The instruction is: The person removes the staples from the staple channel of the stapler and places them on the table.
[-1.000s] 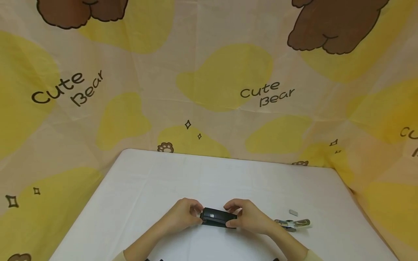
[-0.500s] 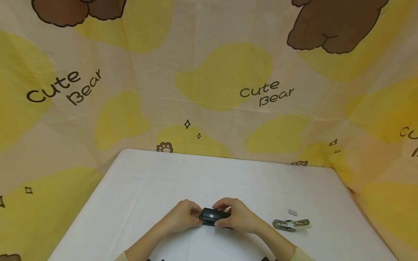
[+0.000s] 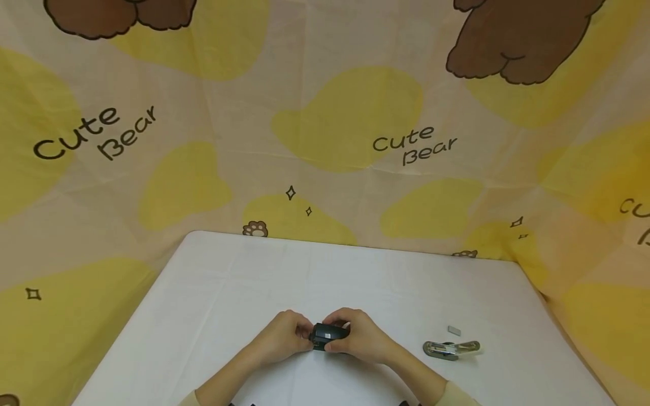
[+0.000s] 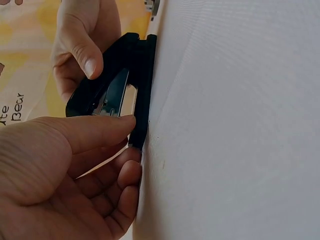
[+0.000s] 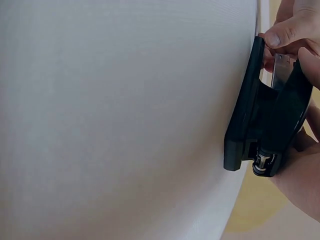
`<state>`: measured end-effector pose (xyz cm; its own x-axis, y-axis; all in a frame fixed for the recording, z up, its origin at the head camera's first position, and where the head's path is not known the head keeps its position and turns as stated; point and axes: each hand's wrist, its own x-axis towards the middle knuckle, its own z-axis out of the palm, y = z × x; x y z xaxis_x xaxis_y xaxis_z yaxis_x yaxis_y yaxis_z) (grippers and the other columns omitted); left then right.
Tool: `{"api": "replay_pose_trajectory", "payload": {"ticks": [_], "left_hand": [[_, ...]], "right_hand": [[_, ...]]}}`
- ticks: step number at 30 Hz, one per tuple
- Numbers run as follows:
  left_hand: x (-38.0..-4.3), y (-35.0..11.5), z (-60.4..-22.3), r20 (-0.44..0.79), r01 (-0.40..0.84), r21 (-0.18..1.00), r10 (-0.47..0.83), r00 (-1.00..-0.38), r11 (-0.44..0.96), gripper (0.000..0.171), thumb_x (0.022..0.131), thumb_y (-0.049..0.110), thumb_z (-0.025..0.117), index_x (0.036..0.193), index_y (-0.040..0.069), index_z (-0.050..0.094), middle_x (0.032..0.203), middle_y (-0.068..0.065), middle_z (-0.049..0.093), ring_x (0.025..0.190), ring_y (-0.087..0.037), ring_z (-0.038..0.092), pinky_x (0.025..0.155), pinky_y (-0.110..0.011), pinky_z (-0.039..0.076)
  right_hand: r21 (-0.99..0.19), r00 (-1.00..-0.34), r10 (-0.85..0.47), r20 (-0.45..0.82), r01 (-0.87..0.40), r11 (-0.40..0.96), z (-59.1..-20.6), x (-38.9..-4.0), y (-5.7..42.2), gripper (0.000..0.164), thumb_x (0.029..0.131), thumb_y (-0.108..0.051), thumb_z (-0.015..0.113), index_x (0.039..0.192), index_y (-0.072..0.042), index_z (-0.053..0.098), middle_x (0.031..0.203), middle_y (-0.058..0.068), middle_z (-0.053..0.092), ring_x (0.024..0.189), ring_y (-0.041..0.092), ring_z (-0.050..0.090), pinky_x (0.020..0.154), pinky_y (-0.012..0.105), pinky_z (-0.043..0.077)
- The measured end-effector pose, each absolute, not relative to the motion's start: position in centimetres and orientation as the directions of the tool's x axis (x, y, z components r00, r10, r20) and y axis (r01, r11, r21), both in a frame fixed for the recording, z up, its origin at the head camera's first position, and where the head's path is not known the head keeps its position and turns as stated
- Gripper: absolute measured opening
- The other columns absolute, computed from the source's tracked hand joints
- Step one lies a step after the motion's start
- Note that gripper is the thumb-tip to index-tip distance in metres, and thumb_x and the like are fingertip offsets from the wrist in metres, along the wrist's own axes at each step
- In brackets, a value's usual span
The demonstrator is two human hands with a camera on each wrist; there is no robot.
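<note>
A black stapler [image 3: 329,331] stands on the white table between both hands, its upper arm raised off its base. In the left wrist view a metal staple channel [image 4: 116,92] shows between arm and base. My left hand [image 3: 283,339] pinches the stapler's left end, thumb on the near side by the base. From the right, my right hand [image 3: 361,337] grips the upper arm, with its thumb on the near side and fingers behind. Seen from the right wrist, the hinge end [image 5: 262,162] sticks out past the right hand. The left fingertips are partly hidden behind the stapler.
Right of the hands lies a small metallic stapler-like tool [image 3: 449,349], spread apart. Just behind it is a small grey strip [image 3: 454,330], like a row of staples. The white table [image 3: 264,270] ends at a patterned cloth backdrop [image 3: 345,118].
My right hand has slid leftward along the black stapler, from its right end toward the left hand. My left hand has stayed at the left end.
</note>
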<state>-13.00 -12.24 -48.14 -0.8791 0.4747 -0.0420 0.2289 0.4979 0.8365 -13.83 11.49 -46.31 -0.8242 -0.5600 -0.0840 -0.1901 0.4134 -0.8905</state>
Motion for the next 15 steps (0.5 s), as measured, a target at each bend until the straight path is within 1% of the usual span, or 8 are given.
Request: {"api": "replay_pose_trajectory", "payload": {"ticks": [5,12,15], "left_hand": [[-12.98,-12.17,-48.26,-0.041,0.225,0.838,0.470,-0.882,0.496,0.019,0.080,-0.001,0.083,0.098,0.003,0.080,0.074,0.007,0.063,0.070,-0.010,0.055,0.062,-0.025,0.045],[-12.93,-12.12,-48.33,-0.041,0.226,0.837,0.468,-0.883,0.499,0.019,0.080,0.000,0.083,0.098,0.003,0.079,0.077,0.007,0.065,0.072,-0.012,0.057,0.064,-0.026,0.047],[-12.92,-12.11,-48.20,-0.041,0.228,0.833,0.466,-0.884,0.505,0.019,0.080,0.000,0.082,0.098,0.003,0.079,0.077,0.007,0.066,0.073,-0.012,0.057,0.065,-0.026,0.047]], "right_hand": [[-0.898,-0.825,-0.555,-0.107,-0.160,0.411,-46.47,-13.78,11.31,0.038,0.084,-0.008,0.087,0.118,-0.008,0.072,0.109,0.001,0.068,0.095,0.021,0.065,0.081,0.026,0.054],[-0.903,-0.828,-0.551,-0.106,-0.152,0.401,-46.58,-13.72,11.24,0.036,0.085,-0.008,0.086,0.118,-0.009,0.072,0.108,0.002,0.067,0.099,0.025,0.064,0.080,0.025,0.054],[-0.906,-0.827,-0.552,-0.108,-0.147,0.398,-46.64,-13.78,11.28,0.035,0.086,-0.009,0.086,0.118,-0.009,0.072,0.110,0.002,0.067,0.098,0.024,0.064,0.080,0.025,0.054]]}}
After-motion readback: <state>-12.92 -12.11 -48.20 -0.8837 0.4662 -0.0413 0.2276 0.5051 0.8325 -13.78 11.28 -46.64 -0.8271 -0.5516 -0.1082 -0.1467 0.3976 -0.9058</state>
